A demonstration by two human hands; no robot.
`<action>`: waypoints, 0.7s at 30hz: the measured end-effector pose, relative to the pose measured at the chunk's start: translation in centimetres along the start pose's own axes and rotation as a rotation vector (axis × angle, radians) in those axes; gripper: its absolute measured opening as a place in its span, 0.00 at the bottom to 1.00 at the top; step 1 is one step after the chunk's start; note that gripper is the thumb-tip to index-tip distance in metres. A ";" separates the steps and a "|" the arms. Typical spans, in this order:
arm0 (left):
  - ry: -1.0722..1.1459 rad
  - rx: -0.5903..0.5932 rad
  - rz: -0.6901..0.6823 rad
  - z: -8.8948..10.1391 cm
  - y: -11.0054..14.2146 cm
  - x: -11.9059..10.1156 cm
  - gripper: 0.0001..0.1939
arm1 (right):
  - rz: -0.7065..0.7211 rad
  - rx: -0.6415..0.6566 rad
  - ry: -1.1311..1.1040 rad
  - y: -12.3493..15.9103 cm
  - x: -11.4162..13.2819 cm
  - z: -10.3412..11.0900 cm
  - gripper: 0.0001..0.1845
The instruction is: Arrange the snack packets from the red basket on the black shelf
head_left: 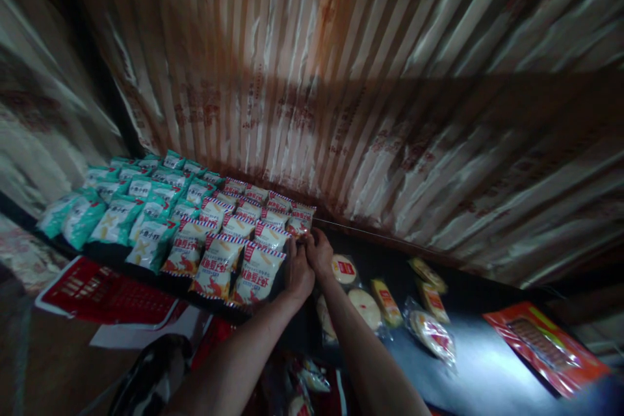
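Both my hands reach forward to a dark shelf [478, 351] under a striped curtain. My left hand [297, 270] and my right hand [319, 250] are side by side, fingers closed at the right end of a row of red-and-white snack packets [253, 273]. They touch the packet [299, 221] at the back right of that group. What the fingers pinch is hidden. Green snack packets [127, 214] lie in rows further left.
Round wrapped biscuits [363, 305] and yellow-labelled packets [387, 302] lie on the shelf right of my hands. An orange flat pack [546, 344] lies at the far right. A red carton [97, 296] sits below the shelf on the left. More packets [307, 383] lie below.
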State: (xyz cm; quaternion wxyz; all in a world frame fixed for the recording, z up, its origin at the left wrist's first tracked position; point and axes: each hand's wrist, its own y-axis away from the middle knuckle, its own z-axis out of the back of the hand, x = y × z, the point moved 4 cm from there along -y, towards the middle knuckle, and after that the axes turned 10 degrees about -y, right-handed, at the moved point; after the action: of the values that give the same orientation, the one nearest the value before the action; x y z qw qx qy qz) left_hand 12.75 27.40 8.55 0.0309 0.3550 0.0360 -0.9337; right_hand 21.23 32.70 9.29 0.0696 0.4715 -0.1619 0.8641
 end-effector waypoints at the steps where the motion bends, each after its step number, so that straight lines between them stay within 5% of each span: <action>1: 0.008 0.001 0.003 0.1 0.4 0.0 0.22 | 0.012 0.001 -0.001 0.3 0.0 0.1 0.26; 11: 0.111 0.005 -0.037 1.6 5.6 0.6 0.20 | 0.055 0.002 -0.022 5.3 0.5 1.1 0.24; 21: 0.046 0.045 -0.137 2.6 12.0 3.0 0.13 | 0.078 -0.105 -0.187 13.2 1.5 2.3 0.24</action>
State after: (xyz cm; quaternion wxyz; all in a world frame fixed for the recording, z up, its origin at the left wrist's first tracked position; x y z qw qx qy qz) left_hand 9.80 15.11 7.95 -0.0418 0.3737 0.0397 -0.9258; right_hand 18.58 19.45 8.89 0.0450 0.5392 -0.2311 0.8086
